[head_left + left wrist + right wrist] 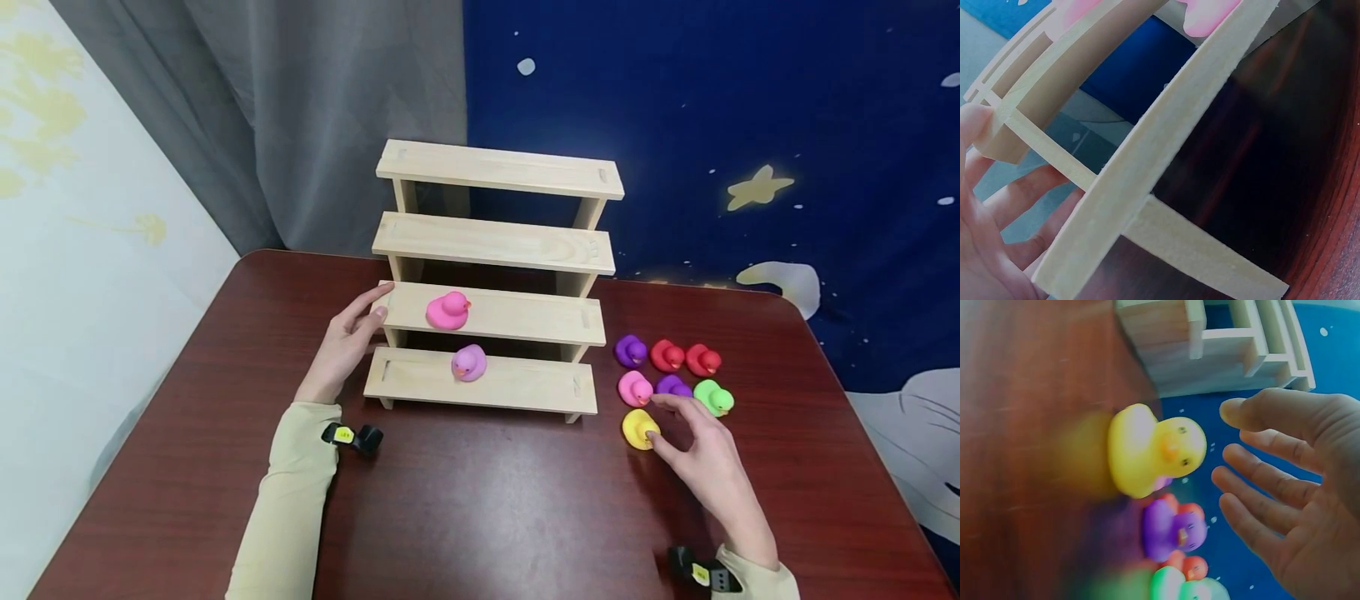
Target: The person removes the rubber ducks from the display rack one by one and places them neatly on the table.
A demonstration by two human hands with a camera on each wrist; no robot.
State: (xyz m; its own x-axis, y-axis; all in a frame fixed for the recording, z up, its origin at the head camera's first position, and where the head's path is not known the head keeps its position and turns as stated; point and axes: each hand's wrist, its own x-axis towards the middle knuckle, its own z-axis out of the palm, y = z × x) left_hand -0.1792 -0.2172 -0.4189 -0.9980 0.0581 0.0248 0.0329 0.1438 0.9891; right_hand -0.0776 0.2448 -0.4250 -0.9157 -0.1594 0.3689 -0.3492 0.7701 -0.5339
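Note:
My left hand (pixel 341 346) holds the left end of the second-lowest step of a four-step wooden display shelf (pixel 540 312), thumb and index finger at the board's end. In the left wrist view, its other fingers spread behind the side support. My right hand (pixel 705 454) hovers just beside a yellow rubber duck (pixel 637 428), thumb and fingers parted; the right wrist view shows a gap between the fingertips and the duck (pixel 1138 450). A bright pink duck (pixel 448 311) sits on the second-lowest step, and a light purple duck (pixel 468 363) on the lowest.
Right of the shelf, several more ducks stand on the dark red table (pixel 480 492): pink (pixel 634 388), purple (pixel 631 351), another purple partly hidden, red (pixel 667 356), another red (pixel 703 360) and green (pixel 714 398). Grey and blue curtains (pixel 360 92) hang behind.

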